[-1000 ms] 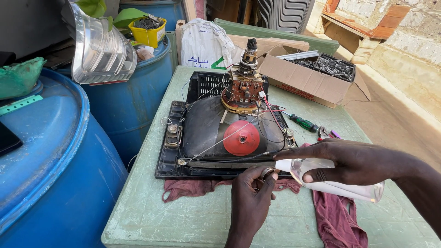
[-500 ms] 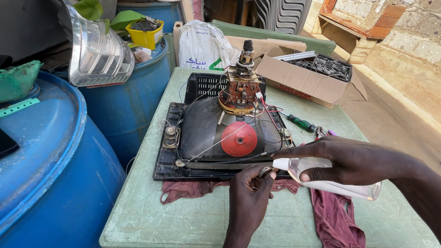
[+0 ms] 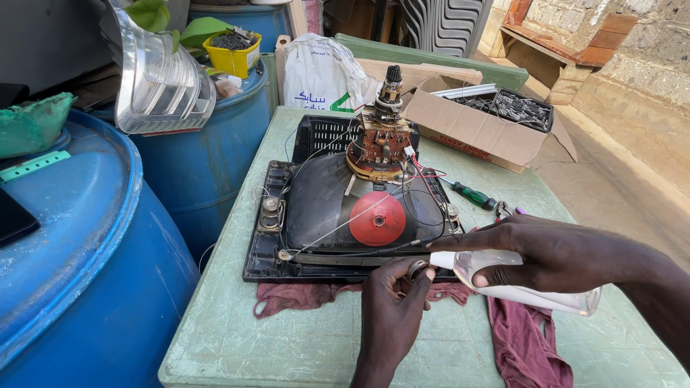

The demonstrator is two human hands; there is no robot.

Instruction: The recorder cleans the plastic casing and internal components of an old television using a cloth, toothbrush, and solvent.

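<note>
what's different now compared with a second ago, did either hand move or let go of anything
Very little. The left hand stays at the near edge of the picture tube, fingers on a small metal part. The right hand still holds the clear bottle, nozzle at that edge. Nothing was released; only the camera shifted slightly.

Both arms are bare, with no sleeves visible up to the near edge of the view. The left hand wears no glove, ring or watch. The right hand is also bare, with short nails.
</note>
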